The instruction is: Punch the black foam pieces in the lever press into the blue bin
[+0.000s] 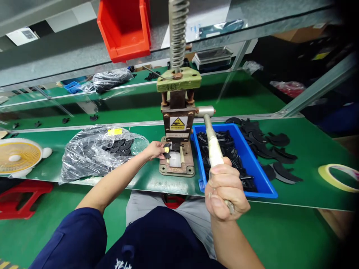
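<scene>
Small blk. part (168, 145) is pinched in L. grip (155, 150) at press base (166, 170); lever (213, 145) is clasped in R. grip (226, 188). Work is judged under way: more blk. pcs. (120, 147) are seen in bag (81, 157) and blue bin (260, 179) on worktop (146, 176); qty. done vs. left can't be told.

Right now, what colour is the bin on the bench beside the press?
The bin is blue, shown best in the head view.
</scene>
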Demonstrator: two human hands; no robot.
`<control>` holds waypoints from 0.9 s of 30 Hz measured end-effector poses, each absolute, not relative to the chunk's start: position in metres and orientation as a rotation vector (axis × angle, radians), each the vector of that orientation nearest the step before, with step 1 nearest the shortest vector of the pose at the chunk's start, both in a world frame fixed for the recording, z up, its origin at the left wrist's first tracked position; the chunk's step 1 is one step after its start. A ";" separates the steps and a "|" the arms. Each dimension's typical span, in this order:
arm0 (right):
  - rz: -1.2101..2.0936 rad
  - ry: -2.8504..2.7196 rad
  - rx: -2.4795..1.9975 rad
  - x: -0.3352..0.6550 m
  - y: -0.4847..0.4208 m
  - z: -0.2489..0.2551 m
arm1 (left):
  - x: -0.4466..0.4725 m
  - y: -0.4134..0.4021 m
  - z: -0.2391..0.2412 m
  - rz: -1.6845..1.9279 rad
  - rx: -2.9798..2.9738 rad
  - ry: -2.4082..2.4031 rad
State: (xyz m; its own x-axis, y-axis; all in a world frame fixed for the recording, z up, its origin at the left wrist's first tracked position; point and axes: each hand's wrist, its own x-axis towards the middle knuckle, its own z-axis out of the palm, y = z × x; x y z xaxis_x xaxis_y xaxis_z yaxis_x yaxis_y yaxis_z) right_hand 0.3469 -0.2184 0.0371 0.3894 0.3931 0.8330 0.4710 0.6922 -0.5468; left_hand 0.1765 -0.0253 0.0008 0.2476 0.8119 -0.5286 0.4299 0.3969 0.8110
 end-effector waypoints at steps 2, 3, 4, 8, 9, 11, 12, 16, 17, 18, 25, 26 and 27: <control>-0.130 -1.195 -0.765 0.344 -0.216 0.044 | 0.175 -0.029 -0.004 0.442 1.200 1.360; -0.177 -1.175 -0.712 0.342 -0.213 0.046 | 0.173 -0.029 -0.006 0.490 1.196 1.350; -0.218 -1.150 -0.669 0.340 -0.210 0.046 | 0.171 -0.028 -0.008 0.542 1.198 1.340; -0.287 -1.066 -0.555 0.339 -0.198 0.043 | 0.138 -0.014 -0.010 0.701 1.293 1.390; -0.285 -1.069 -0.540 0.340 -0.195 0.043 | 0.123 -0.009 -0.009 0.697 1.340 1.445; -0.305 -1.071 -0.499 0.342 -0.191 0.042 | 0.087 0.000 -0.006 0.635 1.498 1.613; -0.317 -1.073 -0.489 0.342 -0.190 0.042 | 0.068 0.003 -0.004 0.577 1.618 1.714; -0.352 -1.077 -0.509 0.340 -0.190 0.046 | 0.006 0.009 0.002 0.156 2.181 2.013; -0.351 -1.076 -0.538 0.339 -0.190 0.048 | -0.003 0.010 0.002 0.035 2.256 2.046; -0.350 -1.073 -0.564 0.338 -0.191 0.049 | -0.007 0.011 0.002 -0.076 2.309 2.056; -0.326 -1.094 -0.662 0.334 -0.198 0.052 | 0.016 0.013 0.004 -0.389 2.447 2.020; -0.325 -1.096 -0.672 0.335 -0.199 0.052 | 0.018 0.013 0.005 -0.390 2.472 2.010; -0.327 -1.094 -0.679 0.335 -0.199 0.052 | 0.019 0.013 0.007 -0.377 2.489 2.007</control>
